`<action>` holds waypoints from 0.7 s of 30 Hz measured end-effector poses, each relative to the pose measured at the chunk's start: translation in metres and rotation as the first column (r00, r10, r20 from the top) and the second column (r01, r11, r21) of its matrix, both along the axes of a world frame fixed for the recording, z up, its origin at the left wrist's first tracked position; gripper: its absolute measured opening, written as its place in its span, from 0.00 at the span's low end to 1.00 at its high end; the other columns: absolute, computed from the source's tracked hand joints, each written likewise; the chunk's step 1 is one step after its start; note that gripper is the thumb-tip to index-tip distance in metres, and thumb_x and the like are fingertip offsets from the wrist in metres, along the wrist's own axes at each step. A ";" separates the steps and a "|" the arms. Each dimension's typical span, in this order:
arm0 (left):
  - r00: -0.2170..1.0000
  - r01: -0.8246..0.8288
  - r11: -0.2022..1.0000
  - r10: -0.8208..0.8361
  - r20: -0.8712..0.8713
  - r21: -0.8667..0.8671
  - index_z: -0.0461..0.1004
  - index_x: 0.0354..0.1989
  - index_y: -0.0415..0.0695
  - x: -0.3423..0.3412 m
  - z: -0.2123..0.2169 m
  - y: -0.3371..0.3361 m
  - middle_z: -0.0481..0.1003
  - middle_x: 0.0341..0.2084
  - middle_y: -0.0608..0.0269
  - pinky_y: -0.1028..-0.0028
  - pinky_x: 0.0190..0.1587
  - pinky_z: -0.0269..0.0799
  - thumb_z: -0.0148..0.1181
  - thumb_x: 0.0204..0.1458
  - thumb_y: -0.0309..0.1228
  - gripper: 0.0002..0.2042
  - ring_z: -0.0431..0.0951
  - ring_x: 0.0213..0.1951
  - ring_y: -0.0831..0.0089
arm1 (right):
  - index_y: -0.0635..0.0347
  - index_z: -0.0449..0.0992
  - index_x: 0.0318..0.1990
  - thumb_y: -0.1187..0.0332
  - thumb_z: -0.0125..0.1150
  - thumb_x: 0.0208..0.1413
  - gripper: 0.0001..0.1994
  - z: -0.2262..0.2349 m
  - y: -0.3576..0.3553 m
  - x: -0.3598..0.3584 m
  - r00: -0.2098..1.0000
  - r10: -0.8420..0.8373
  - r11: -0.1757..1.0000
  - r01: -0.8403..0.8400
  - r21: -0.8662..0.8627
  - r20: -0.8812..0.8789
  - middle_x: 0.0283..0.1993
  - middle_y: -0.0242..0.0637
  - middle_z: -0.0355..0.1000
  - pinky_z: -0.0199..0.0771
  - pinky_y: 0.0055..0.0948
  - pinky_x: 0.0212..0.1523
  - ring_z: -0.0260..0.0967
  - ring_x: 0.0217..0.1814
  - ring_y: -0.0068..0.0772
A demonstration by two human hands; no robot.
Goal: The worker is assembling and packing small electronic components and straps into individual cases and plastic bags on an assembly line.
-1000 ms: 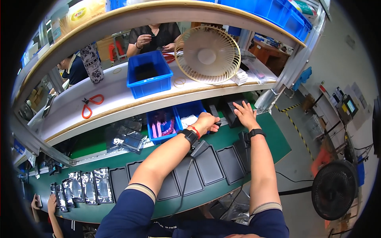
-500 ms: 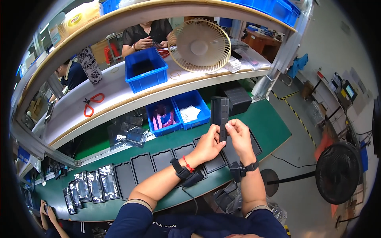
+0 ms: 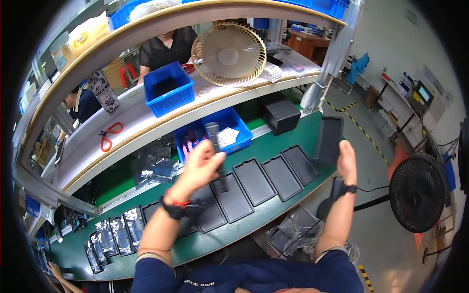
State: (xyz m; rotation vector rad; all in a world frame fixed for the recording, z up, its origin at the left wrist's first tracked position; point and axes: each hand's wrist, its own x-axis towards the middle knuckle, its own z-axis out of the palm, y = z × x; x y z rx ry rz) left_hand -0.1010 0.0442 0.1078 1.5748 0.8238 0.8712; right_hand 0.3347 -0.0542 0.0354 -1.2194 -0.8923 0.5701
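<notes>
My left hand (image 3: 199,166) is closed around a narrow black piece (image 3: 222,181), seen edge-on and blurred, that looks like a stack of shallow trays. It is held above the row on the green bench. Out to the right, my right hand (image 3: 347,161) grips the edge of one shallow black tray (image 3: 329,139) near the bench's right end. Between my hands several like trays lie side by side, among them one tray (image 3: 254,181) in the middle and another tray (image 3: 300,165) at the right end. My left forearm hides part of the row.
Clear-bagged dark pieces (image 3: 134,227) lie at the bench's left. Behind stand blue bins (image 3: 239,141) and a black box (image 3: 281,115). A shelf above holds a blue bin (image 3: 168,93), red-handled scissors (image 3: 111,136) and a fan (image 3: 228,56). Another person sits beyond. A black fan (image 3: 416,204) stands right.
My hands were together on the black stack. They have parted: the left moved left with the narrow piece, the right moved right with a single tray. More trays show between them.
</notes>
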 end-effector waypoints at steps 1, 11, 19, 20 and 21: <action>0.995 -0.016 0.999 0.019 -0.098 0.032 0.58 0.27 0.48 -0.023 0.006 0.002 0.61 0.18 0.76 0.84 0.14 0.60 0.58 0.53 0.31 0.13 0.63 0.17 0.87 | 0.59 0.69 0.37 0.67 0.44 0.64 0.08 -0.011 -0.001 0.039 0.986 0.109 0.994 -0.107 0.022 -0.129 0.37 0.30 0.70 0.69 0.23 0.42 0.67 0.37 0.20; 0.992 0.111 0.959 -0.123 -0.033 -0.260 0.58 0.30 0.45 -0.036 -0.021 -0.038 0.68 0.17 0.67 0.79 0.14 0.67 0.49 0.59 0.33 0.10 0.72 0.15 0.78 | 0.62 0.73 0.34 0.65 0.59 0.53 0.09 -0.023 0.036 0.018 0.658 -0.103 0.842 0.456 -0.287 0.746 0.28 0.33 0.70 0.68 0.24 0.33 0.66 0.29 0.24; 0.997 0.054 0.996 -0.058 -0.049 -0.067 0.61 0.35 0.42 0.007 -0.042 -0.061 0.67 0.18 0.71 0.84 0.15 0.64 0.53 0.57 0.30 0.07 0.70 0.16 0.85 | 0.62 0.69 0.33 0.72 0.52 0.59 0.04 0.007 0.023 -0.269 0.833 0.553 0.833 -0.553 -0.002 -0.024 0.29 0.26 0.65 0.63 0.18 0.32 0.60 0.30 0.15; 0.997 0.041 0.998 -0.044 -0.067 -0.048 0.63 0.37 0.42 0.007 -0.042 -0.061 0.68 0.19 0.71 0.84 0.16 0.65 0.53 0.57 0.30 0.07 0.70 0.16 0.85 | 0.62 0.69 0.32 0.72 0.52 0.59 0.04 0.009 0.021 -0.273 0.847 0.531 0.847 -0.531 -0.002 -0.001 0.29 0.25 0.65 0.63 0.17 0.32 0.59 0.30 0.14; 0.997 0.037 0.998 -0.041 -0.070 -0.051 0.63 0.37 0.42 0.006 -0.042 -0.062 0.68 0.19 0.71 0.84 0.16 0.65 0.53 0.57 0.30 0.07 0.70 0.16 0.85 | 0.63 0.69 0.32 0.72 0.52 0.59 0.05 0.015 0.018 -0.277 0.863 0.498 0.867 -0.499 -0.016 0.078 0.29 0.28 0.65 0.62 0.19 0.31 0.60 0.30 0.17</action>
